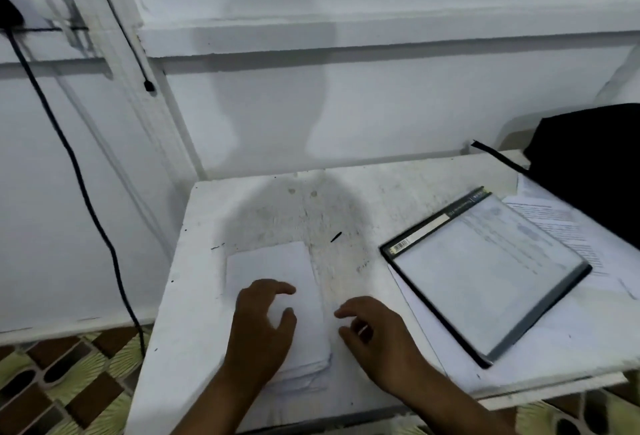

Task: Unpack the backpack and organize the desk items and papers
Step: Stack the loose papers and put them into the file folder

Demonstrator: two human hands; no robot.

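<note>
Head view, one frame, some motion blur. I noted a white desk (346,199) against a white wall (381,105), its top scuffed and speckled near the middle.

A stack of white papers (277,268) lay near the desk's left front, its long side running from the front edge toward the back. The left hand (263,323) was over the near half of the stack, fingers loosely curled and spread, thumb out to the right; it gripped nothing that I could see. Whether the fingertips touched the top sheet I could not tell.

The right hand (374,334) was just beside the stack's right edge, over bare desk, fingers loosely bent, holding nothing. Contact with the desk: cannot tell.

On the right half of the desk a black-edged folder (485,275) with a clear cover lay flat and turned at an angle, a barcode label along its spine. It rested on loose printed sheets (561,226) that spread out toward the right edge. A black backpack (588,164) sat at the back right corner, one strap (498,157) trailing leftward along the back edge.

A black cable (79,178) hung down the wall left of the desk to the patterned floor (69,382).
</note>
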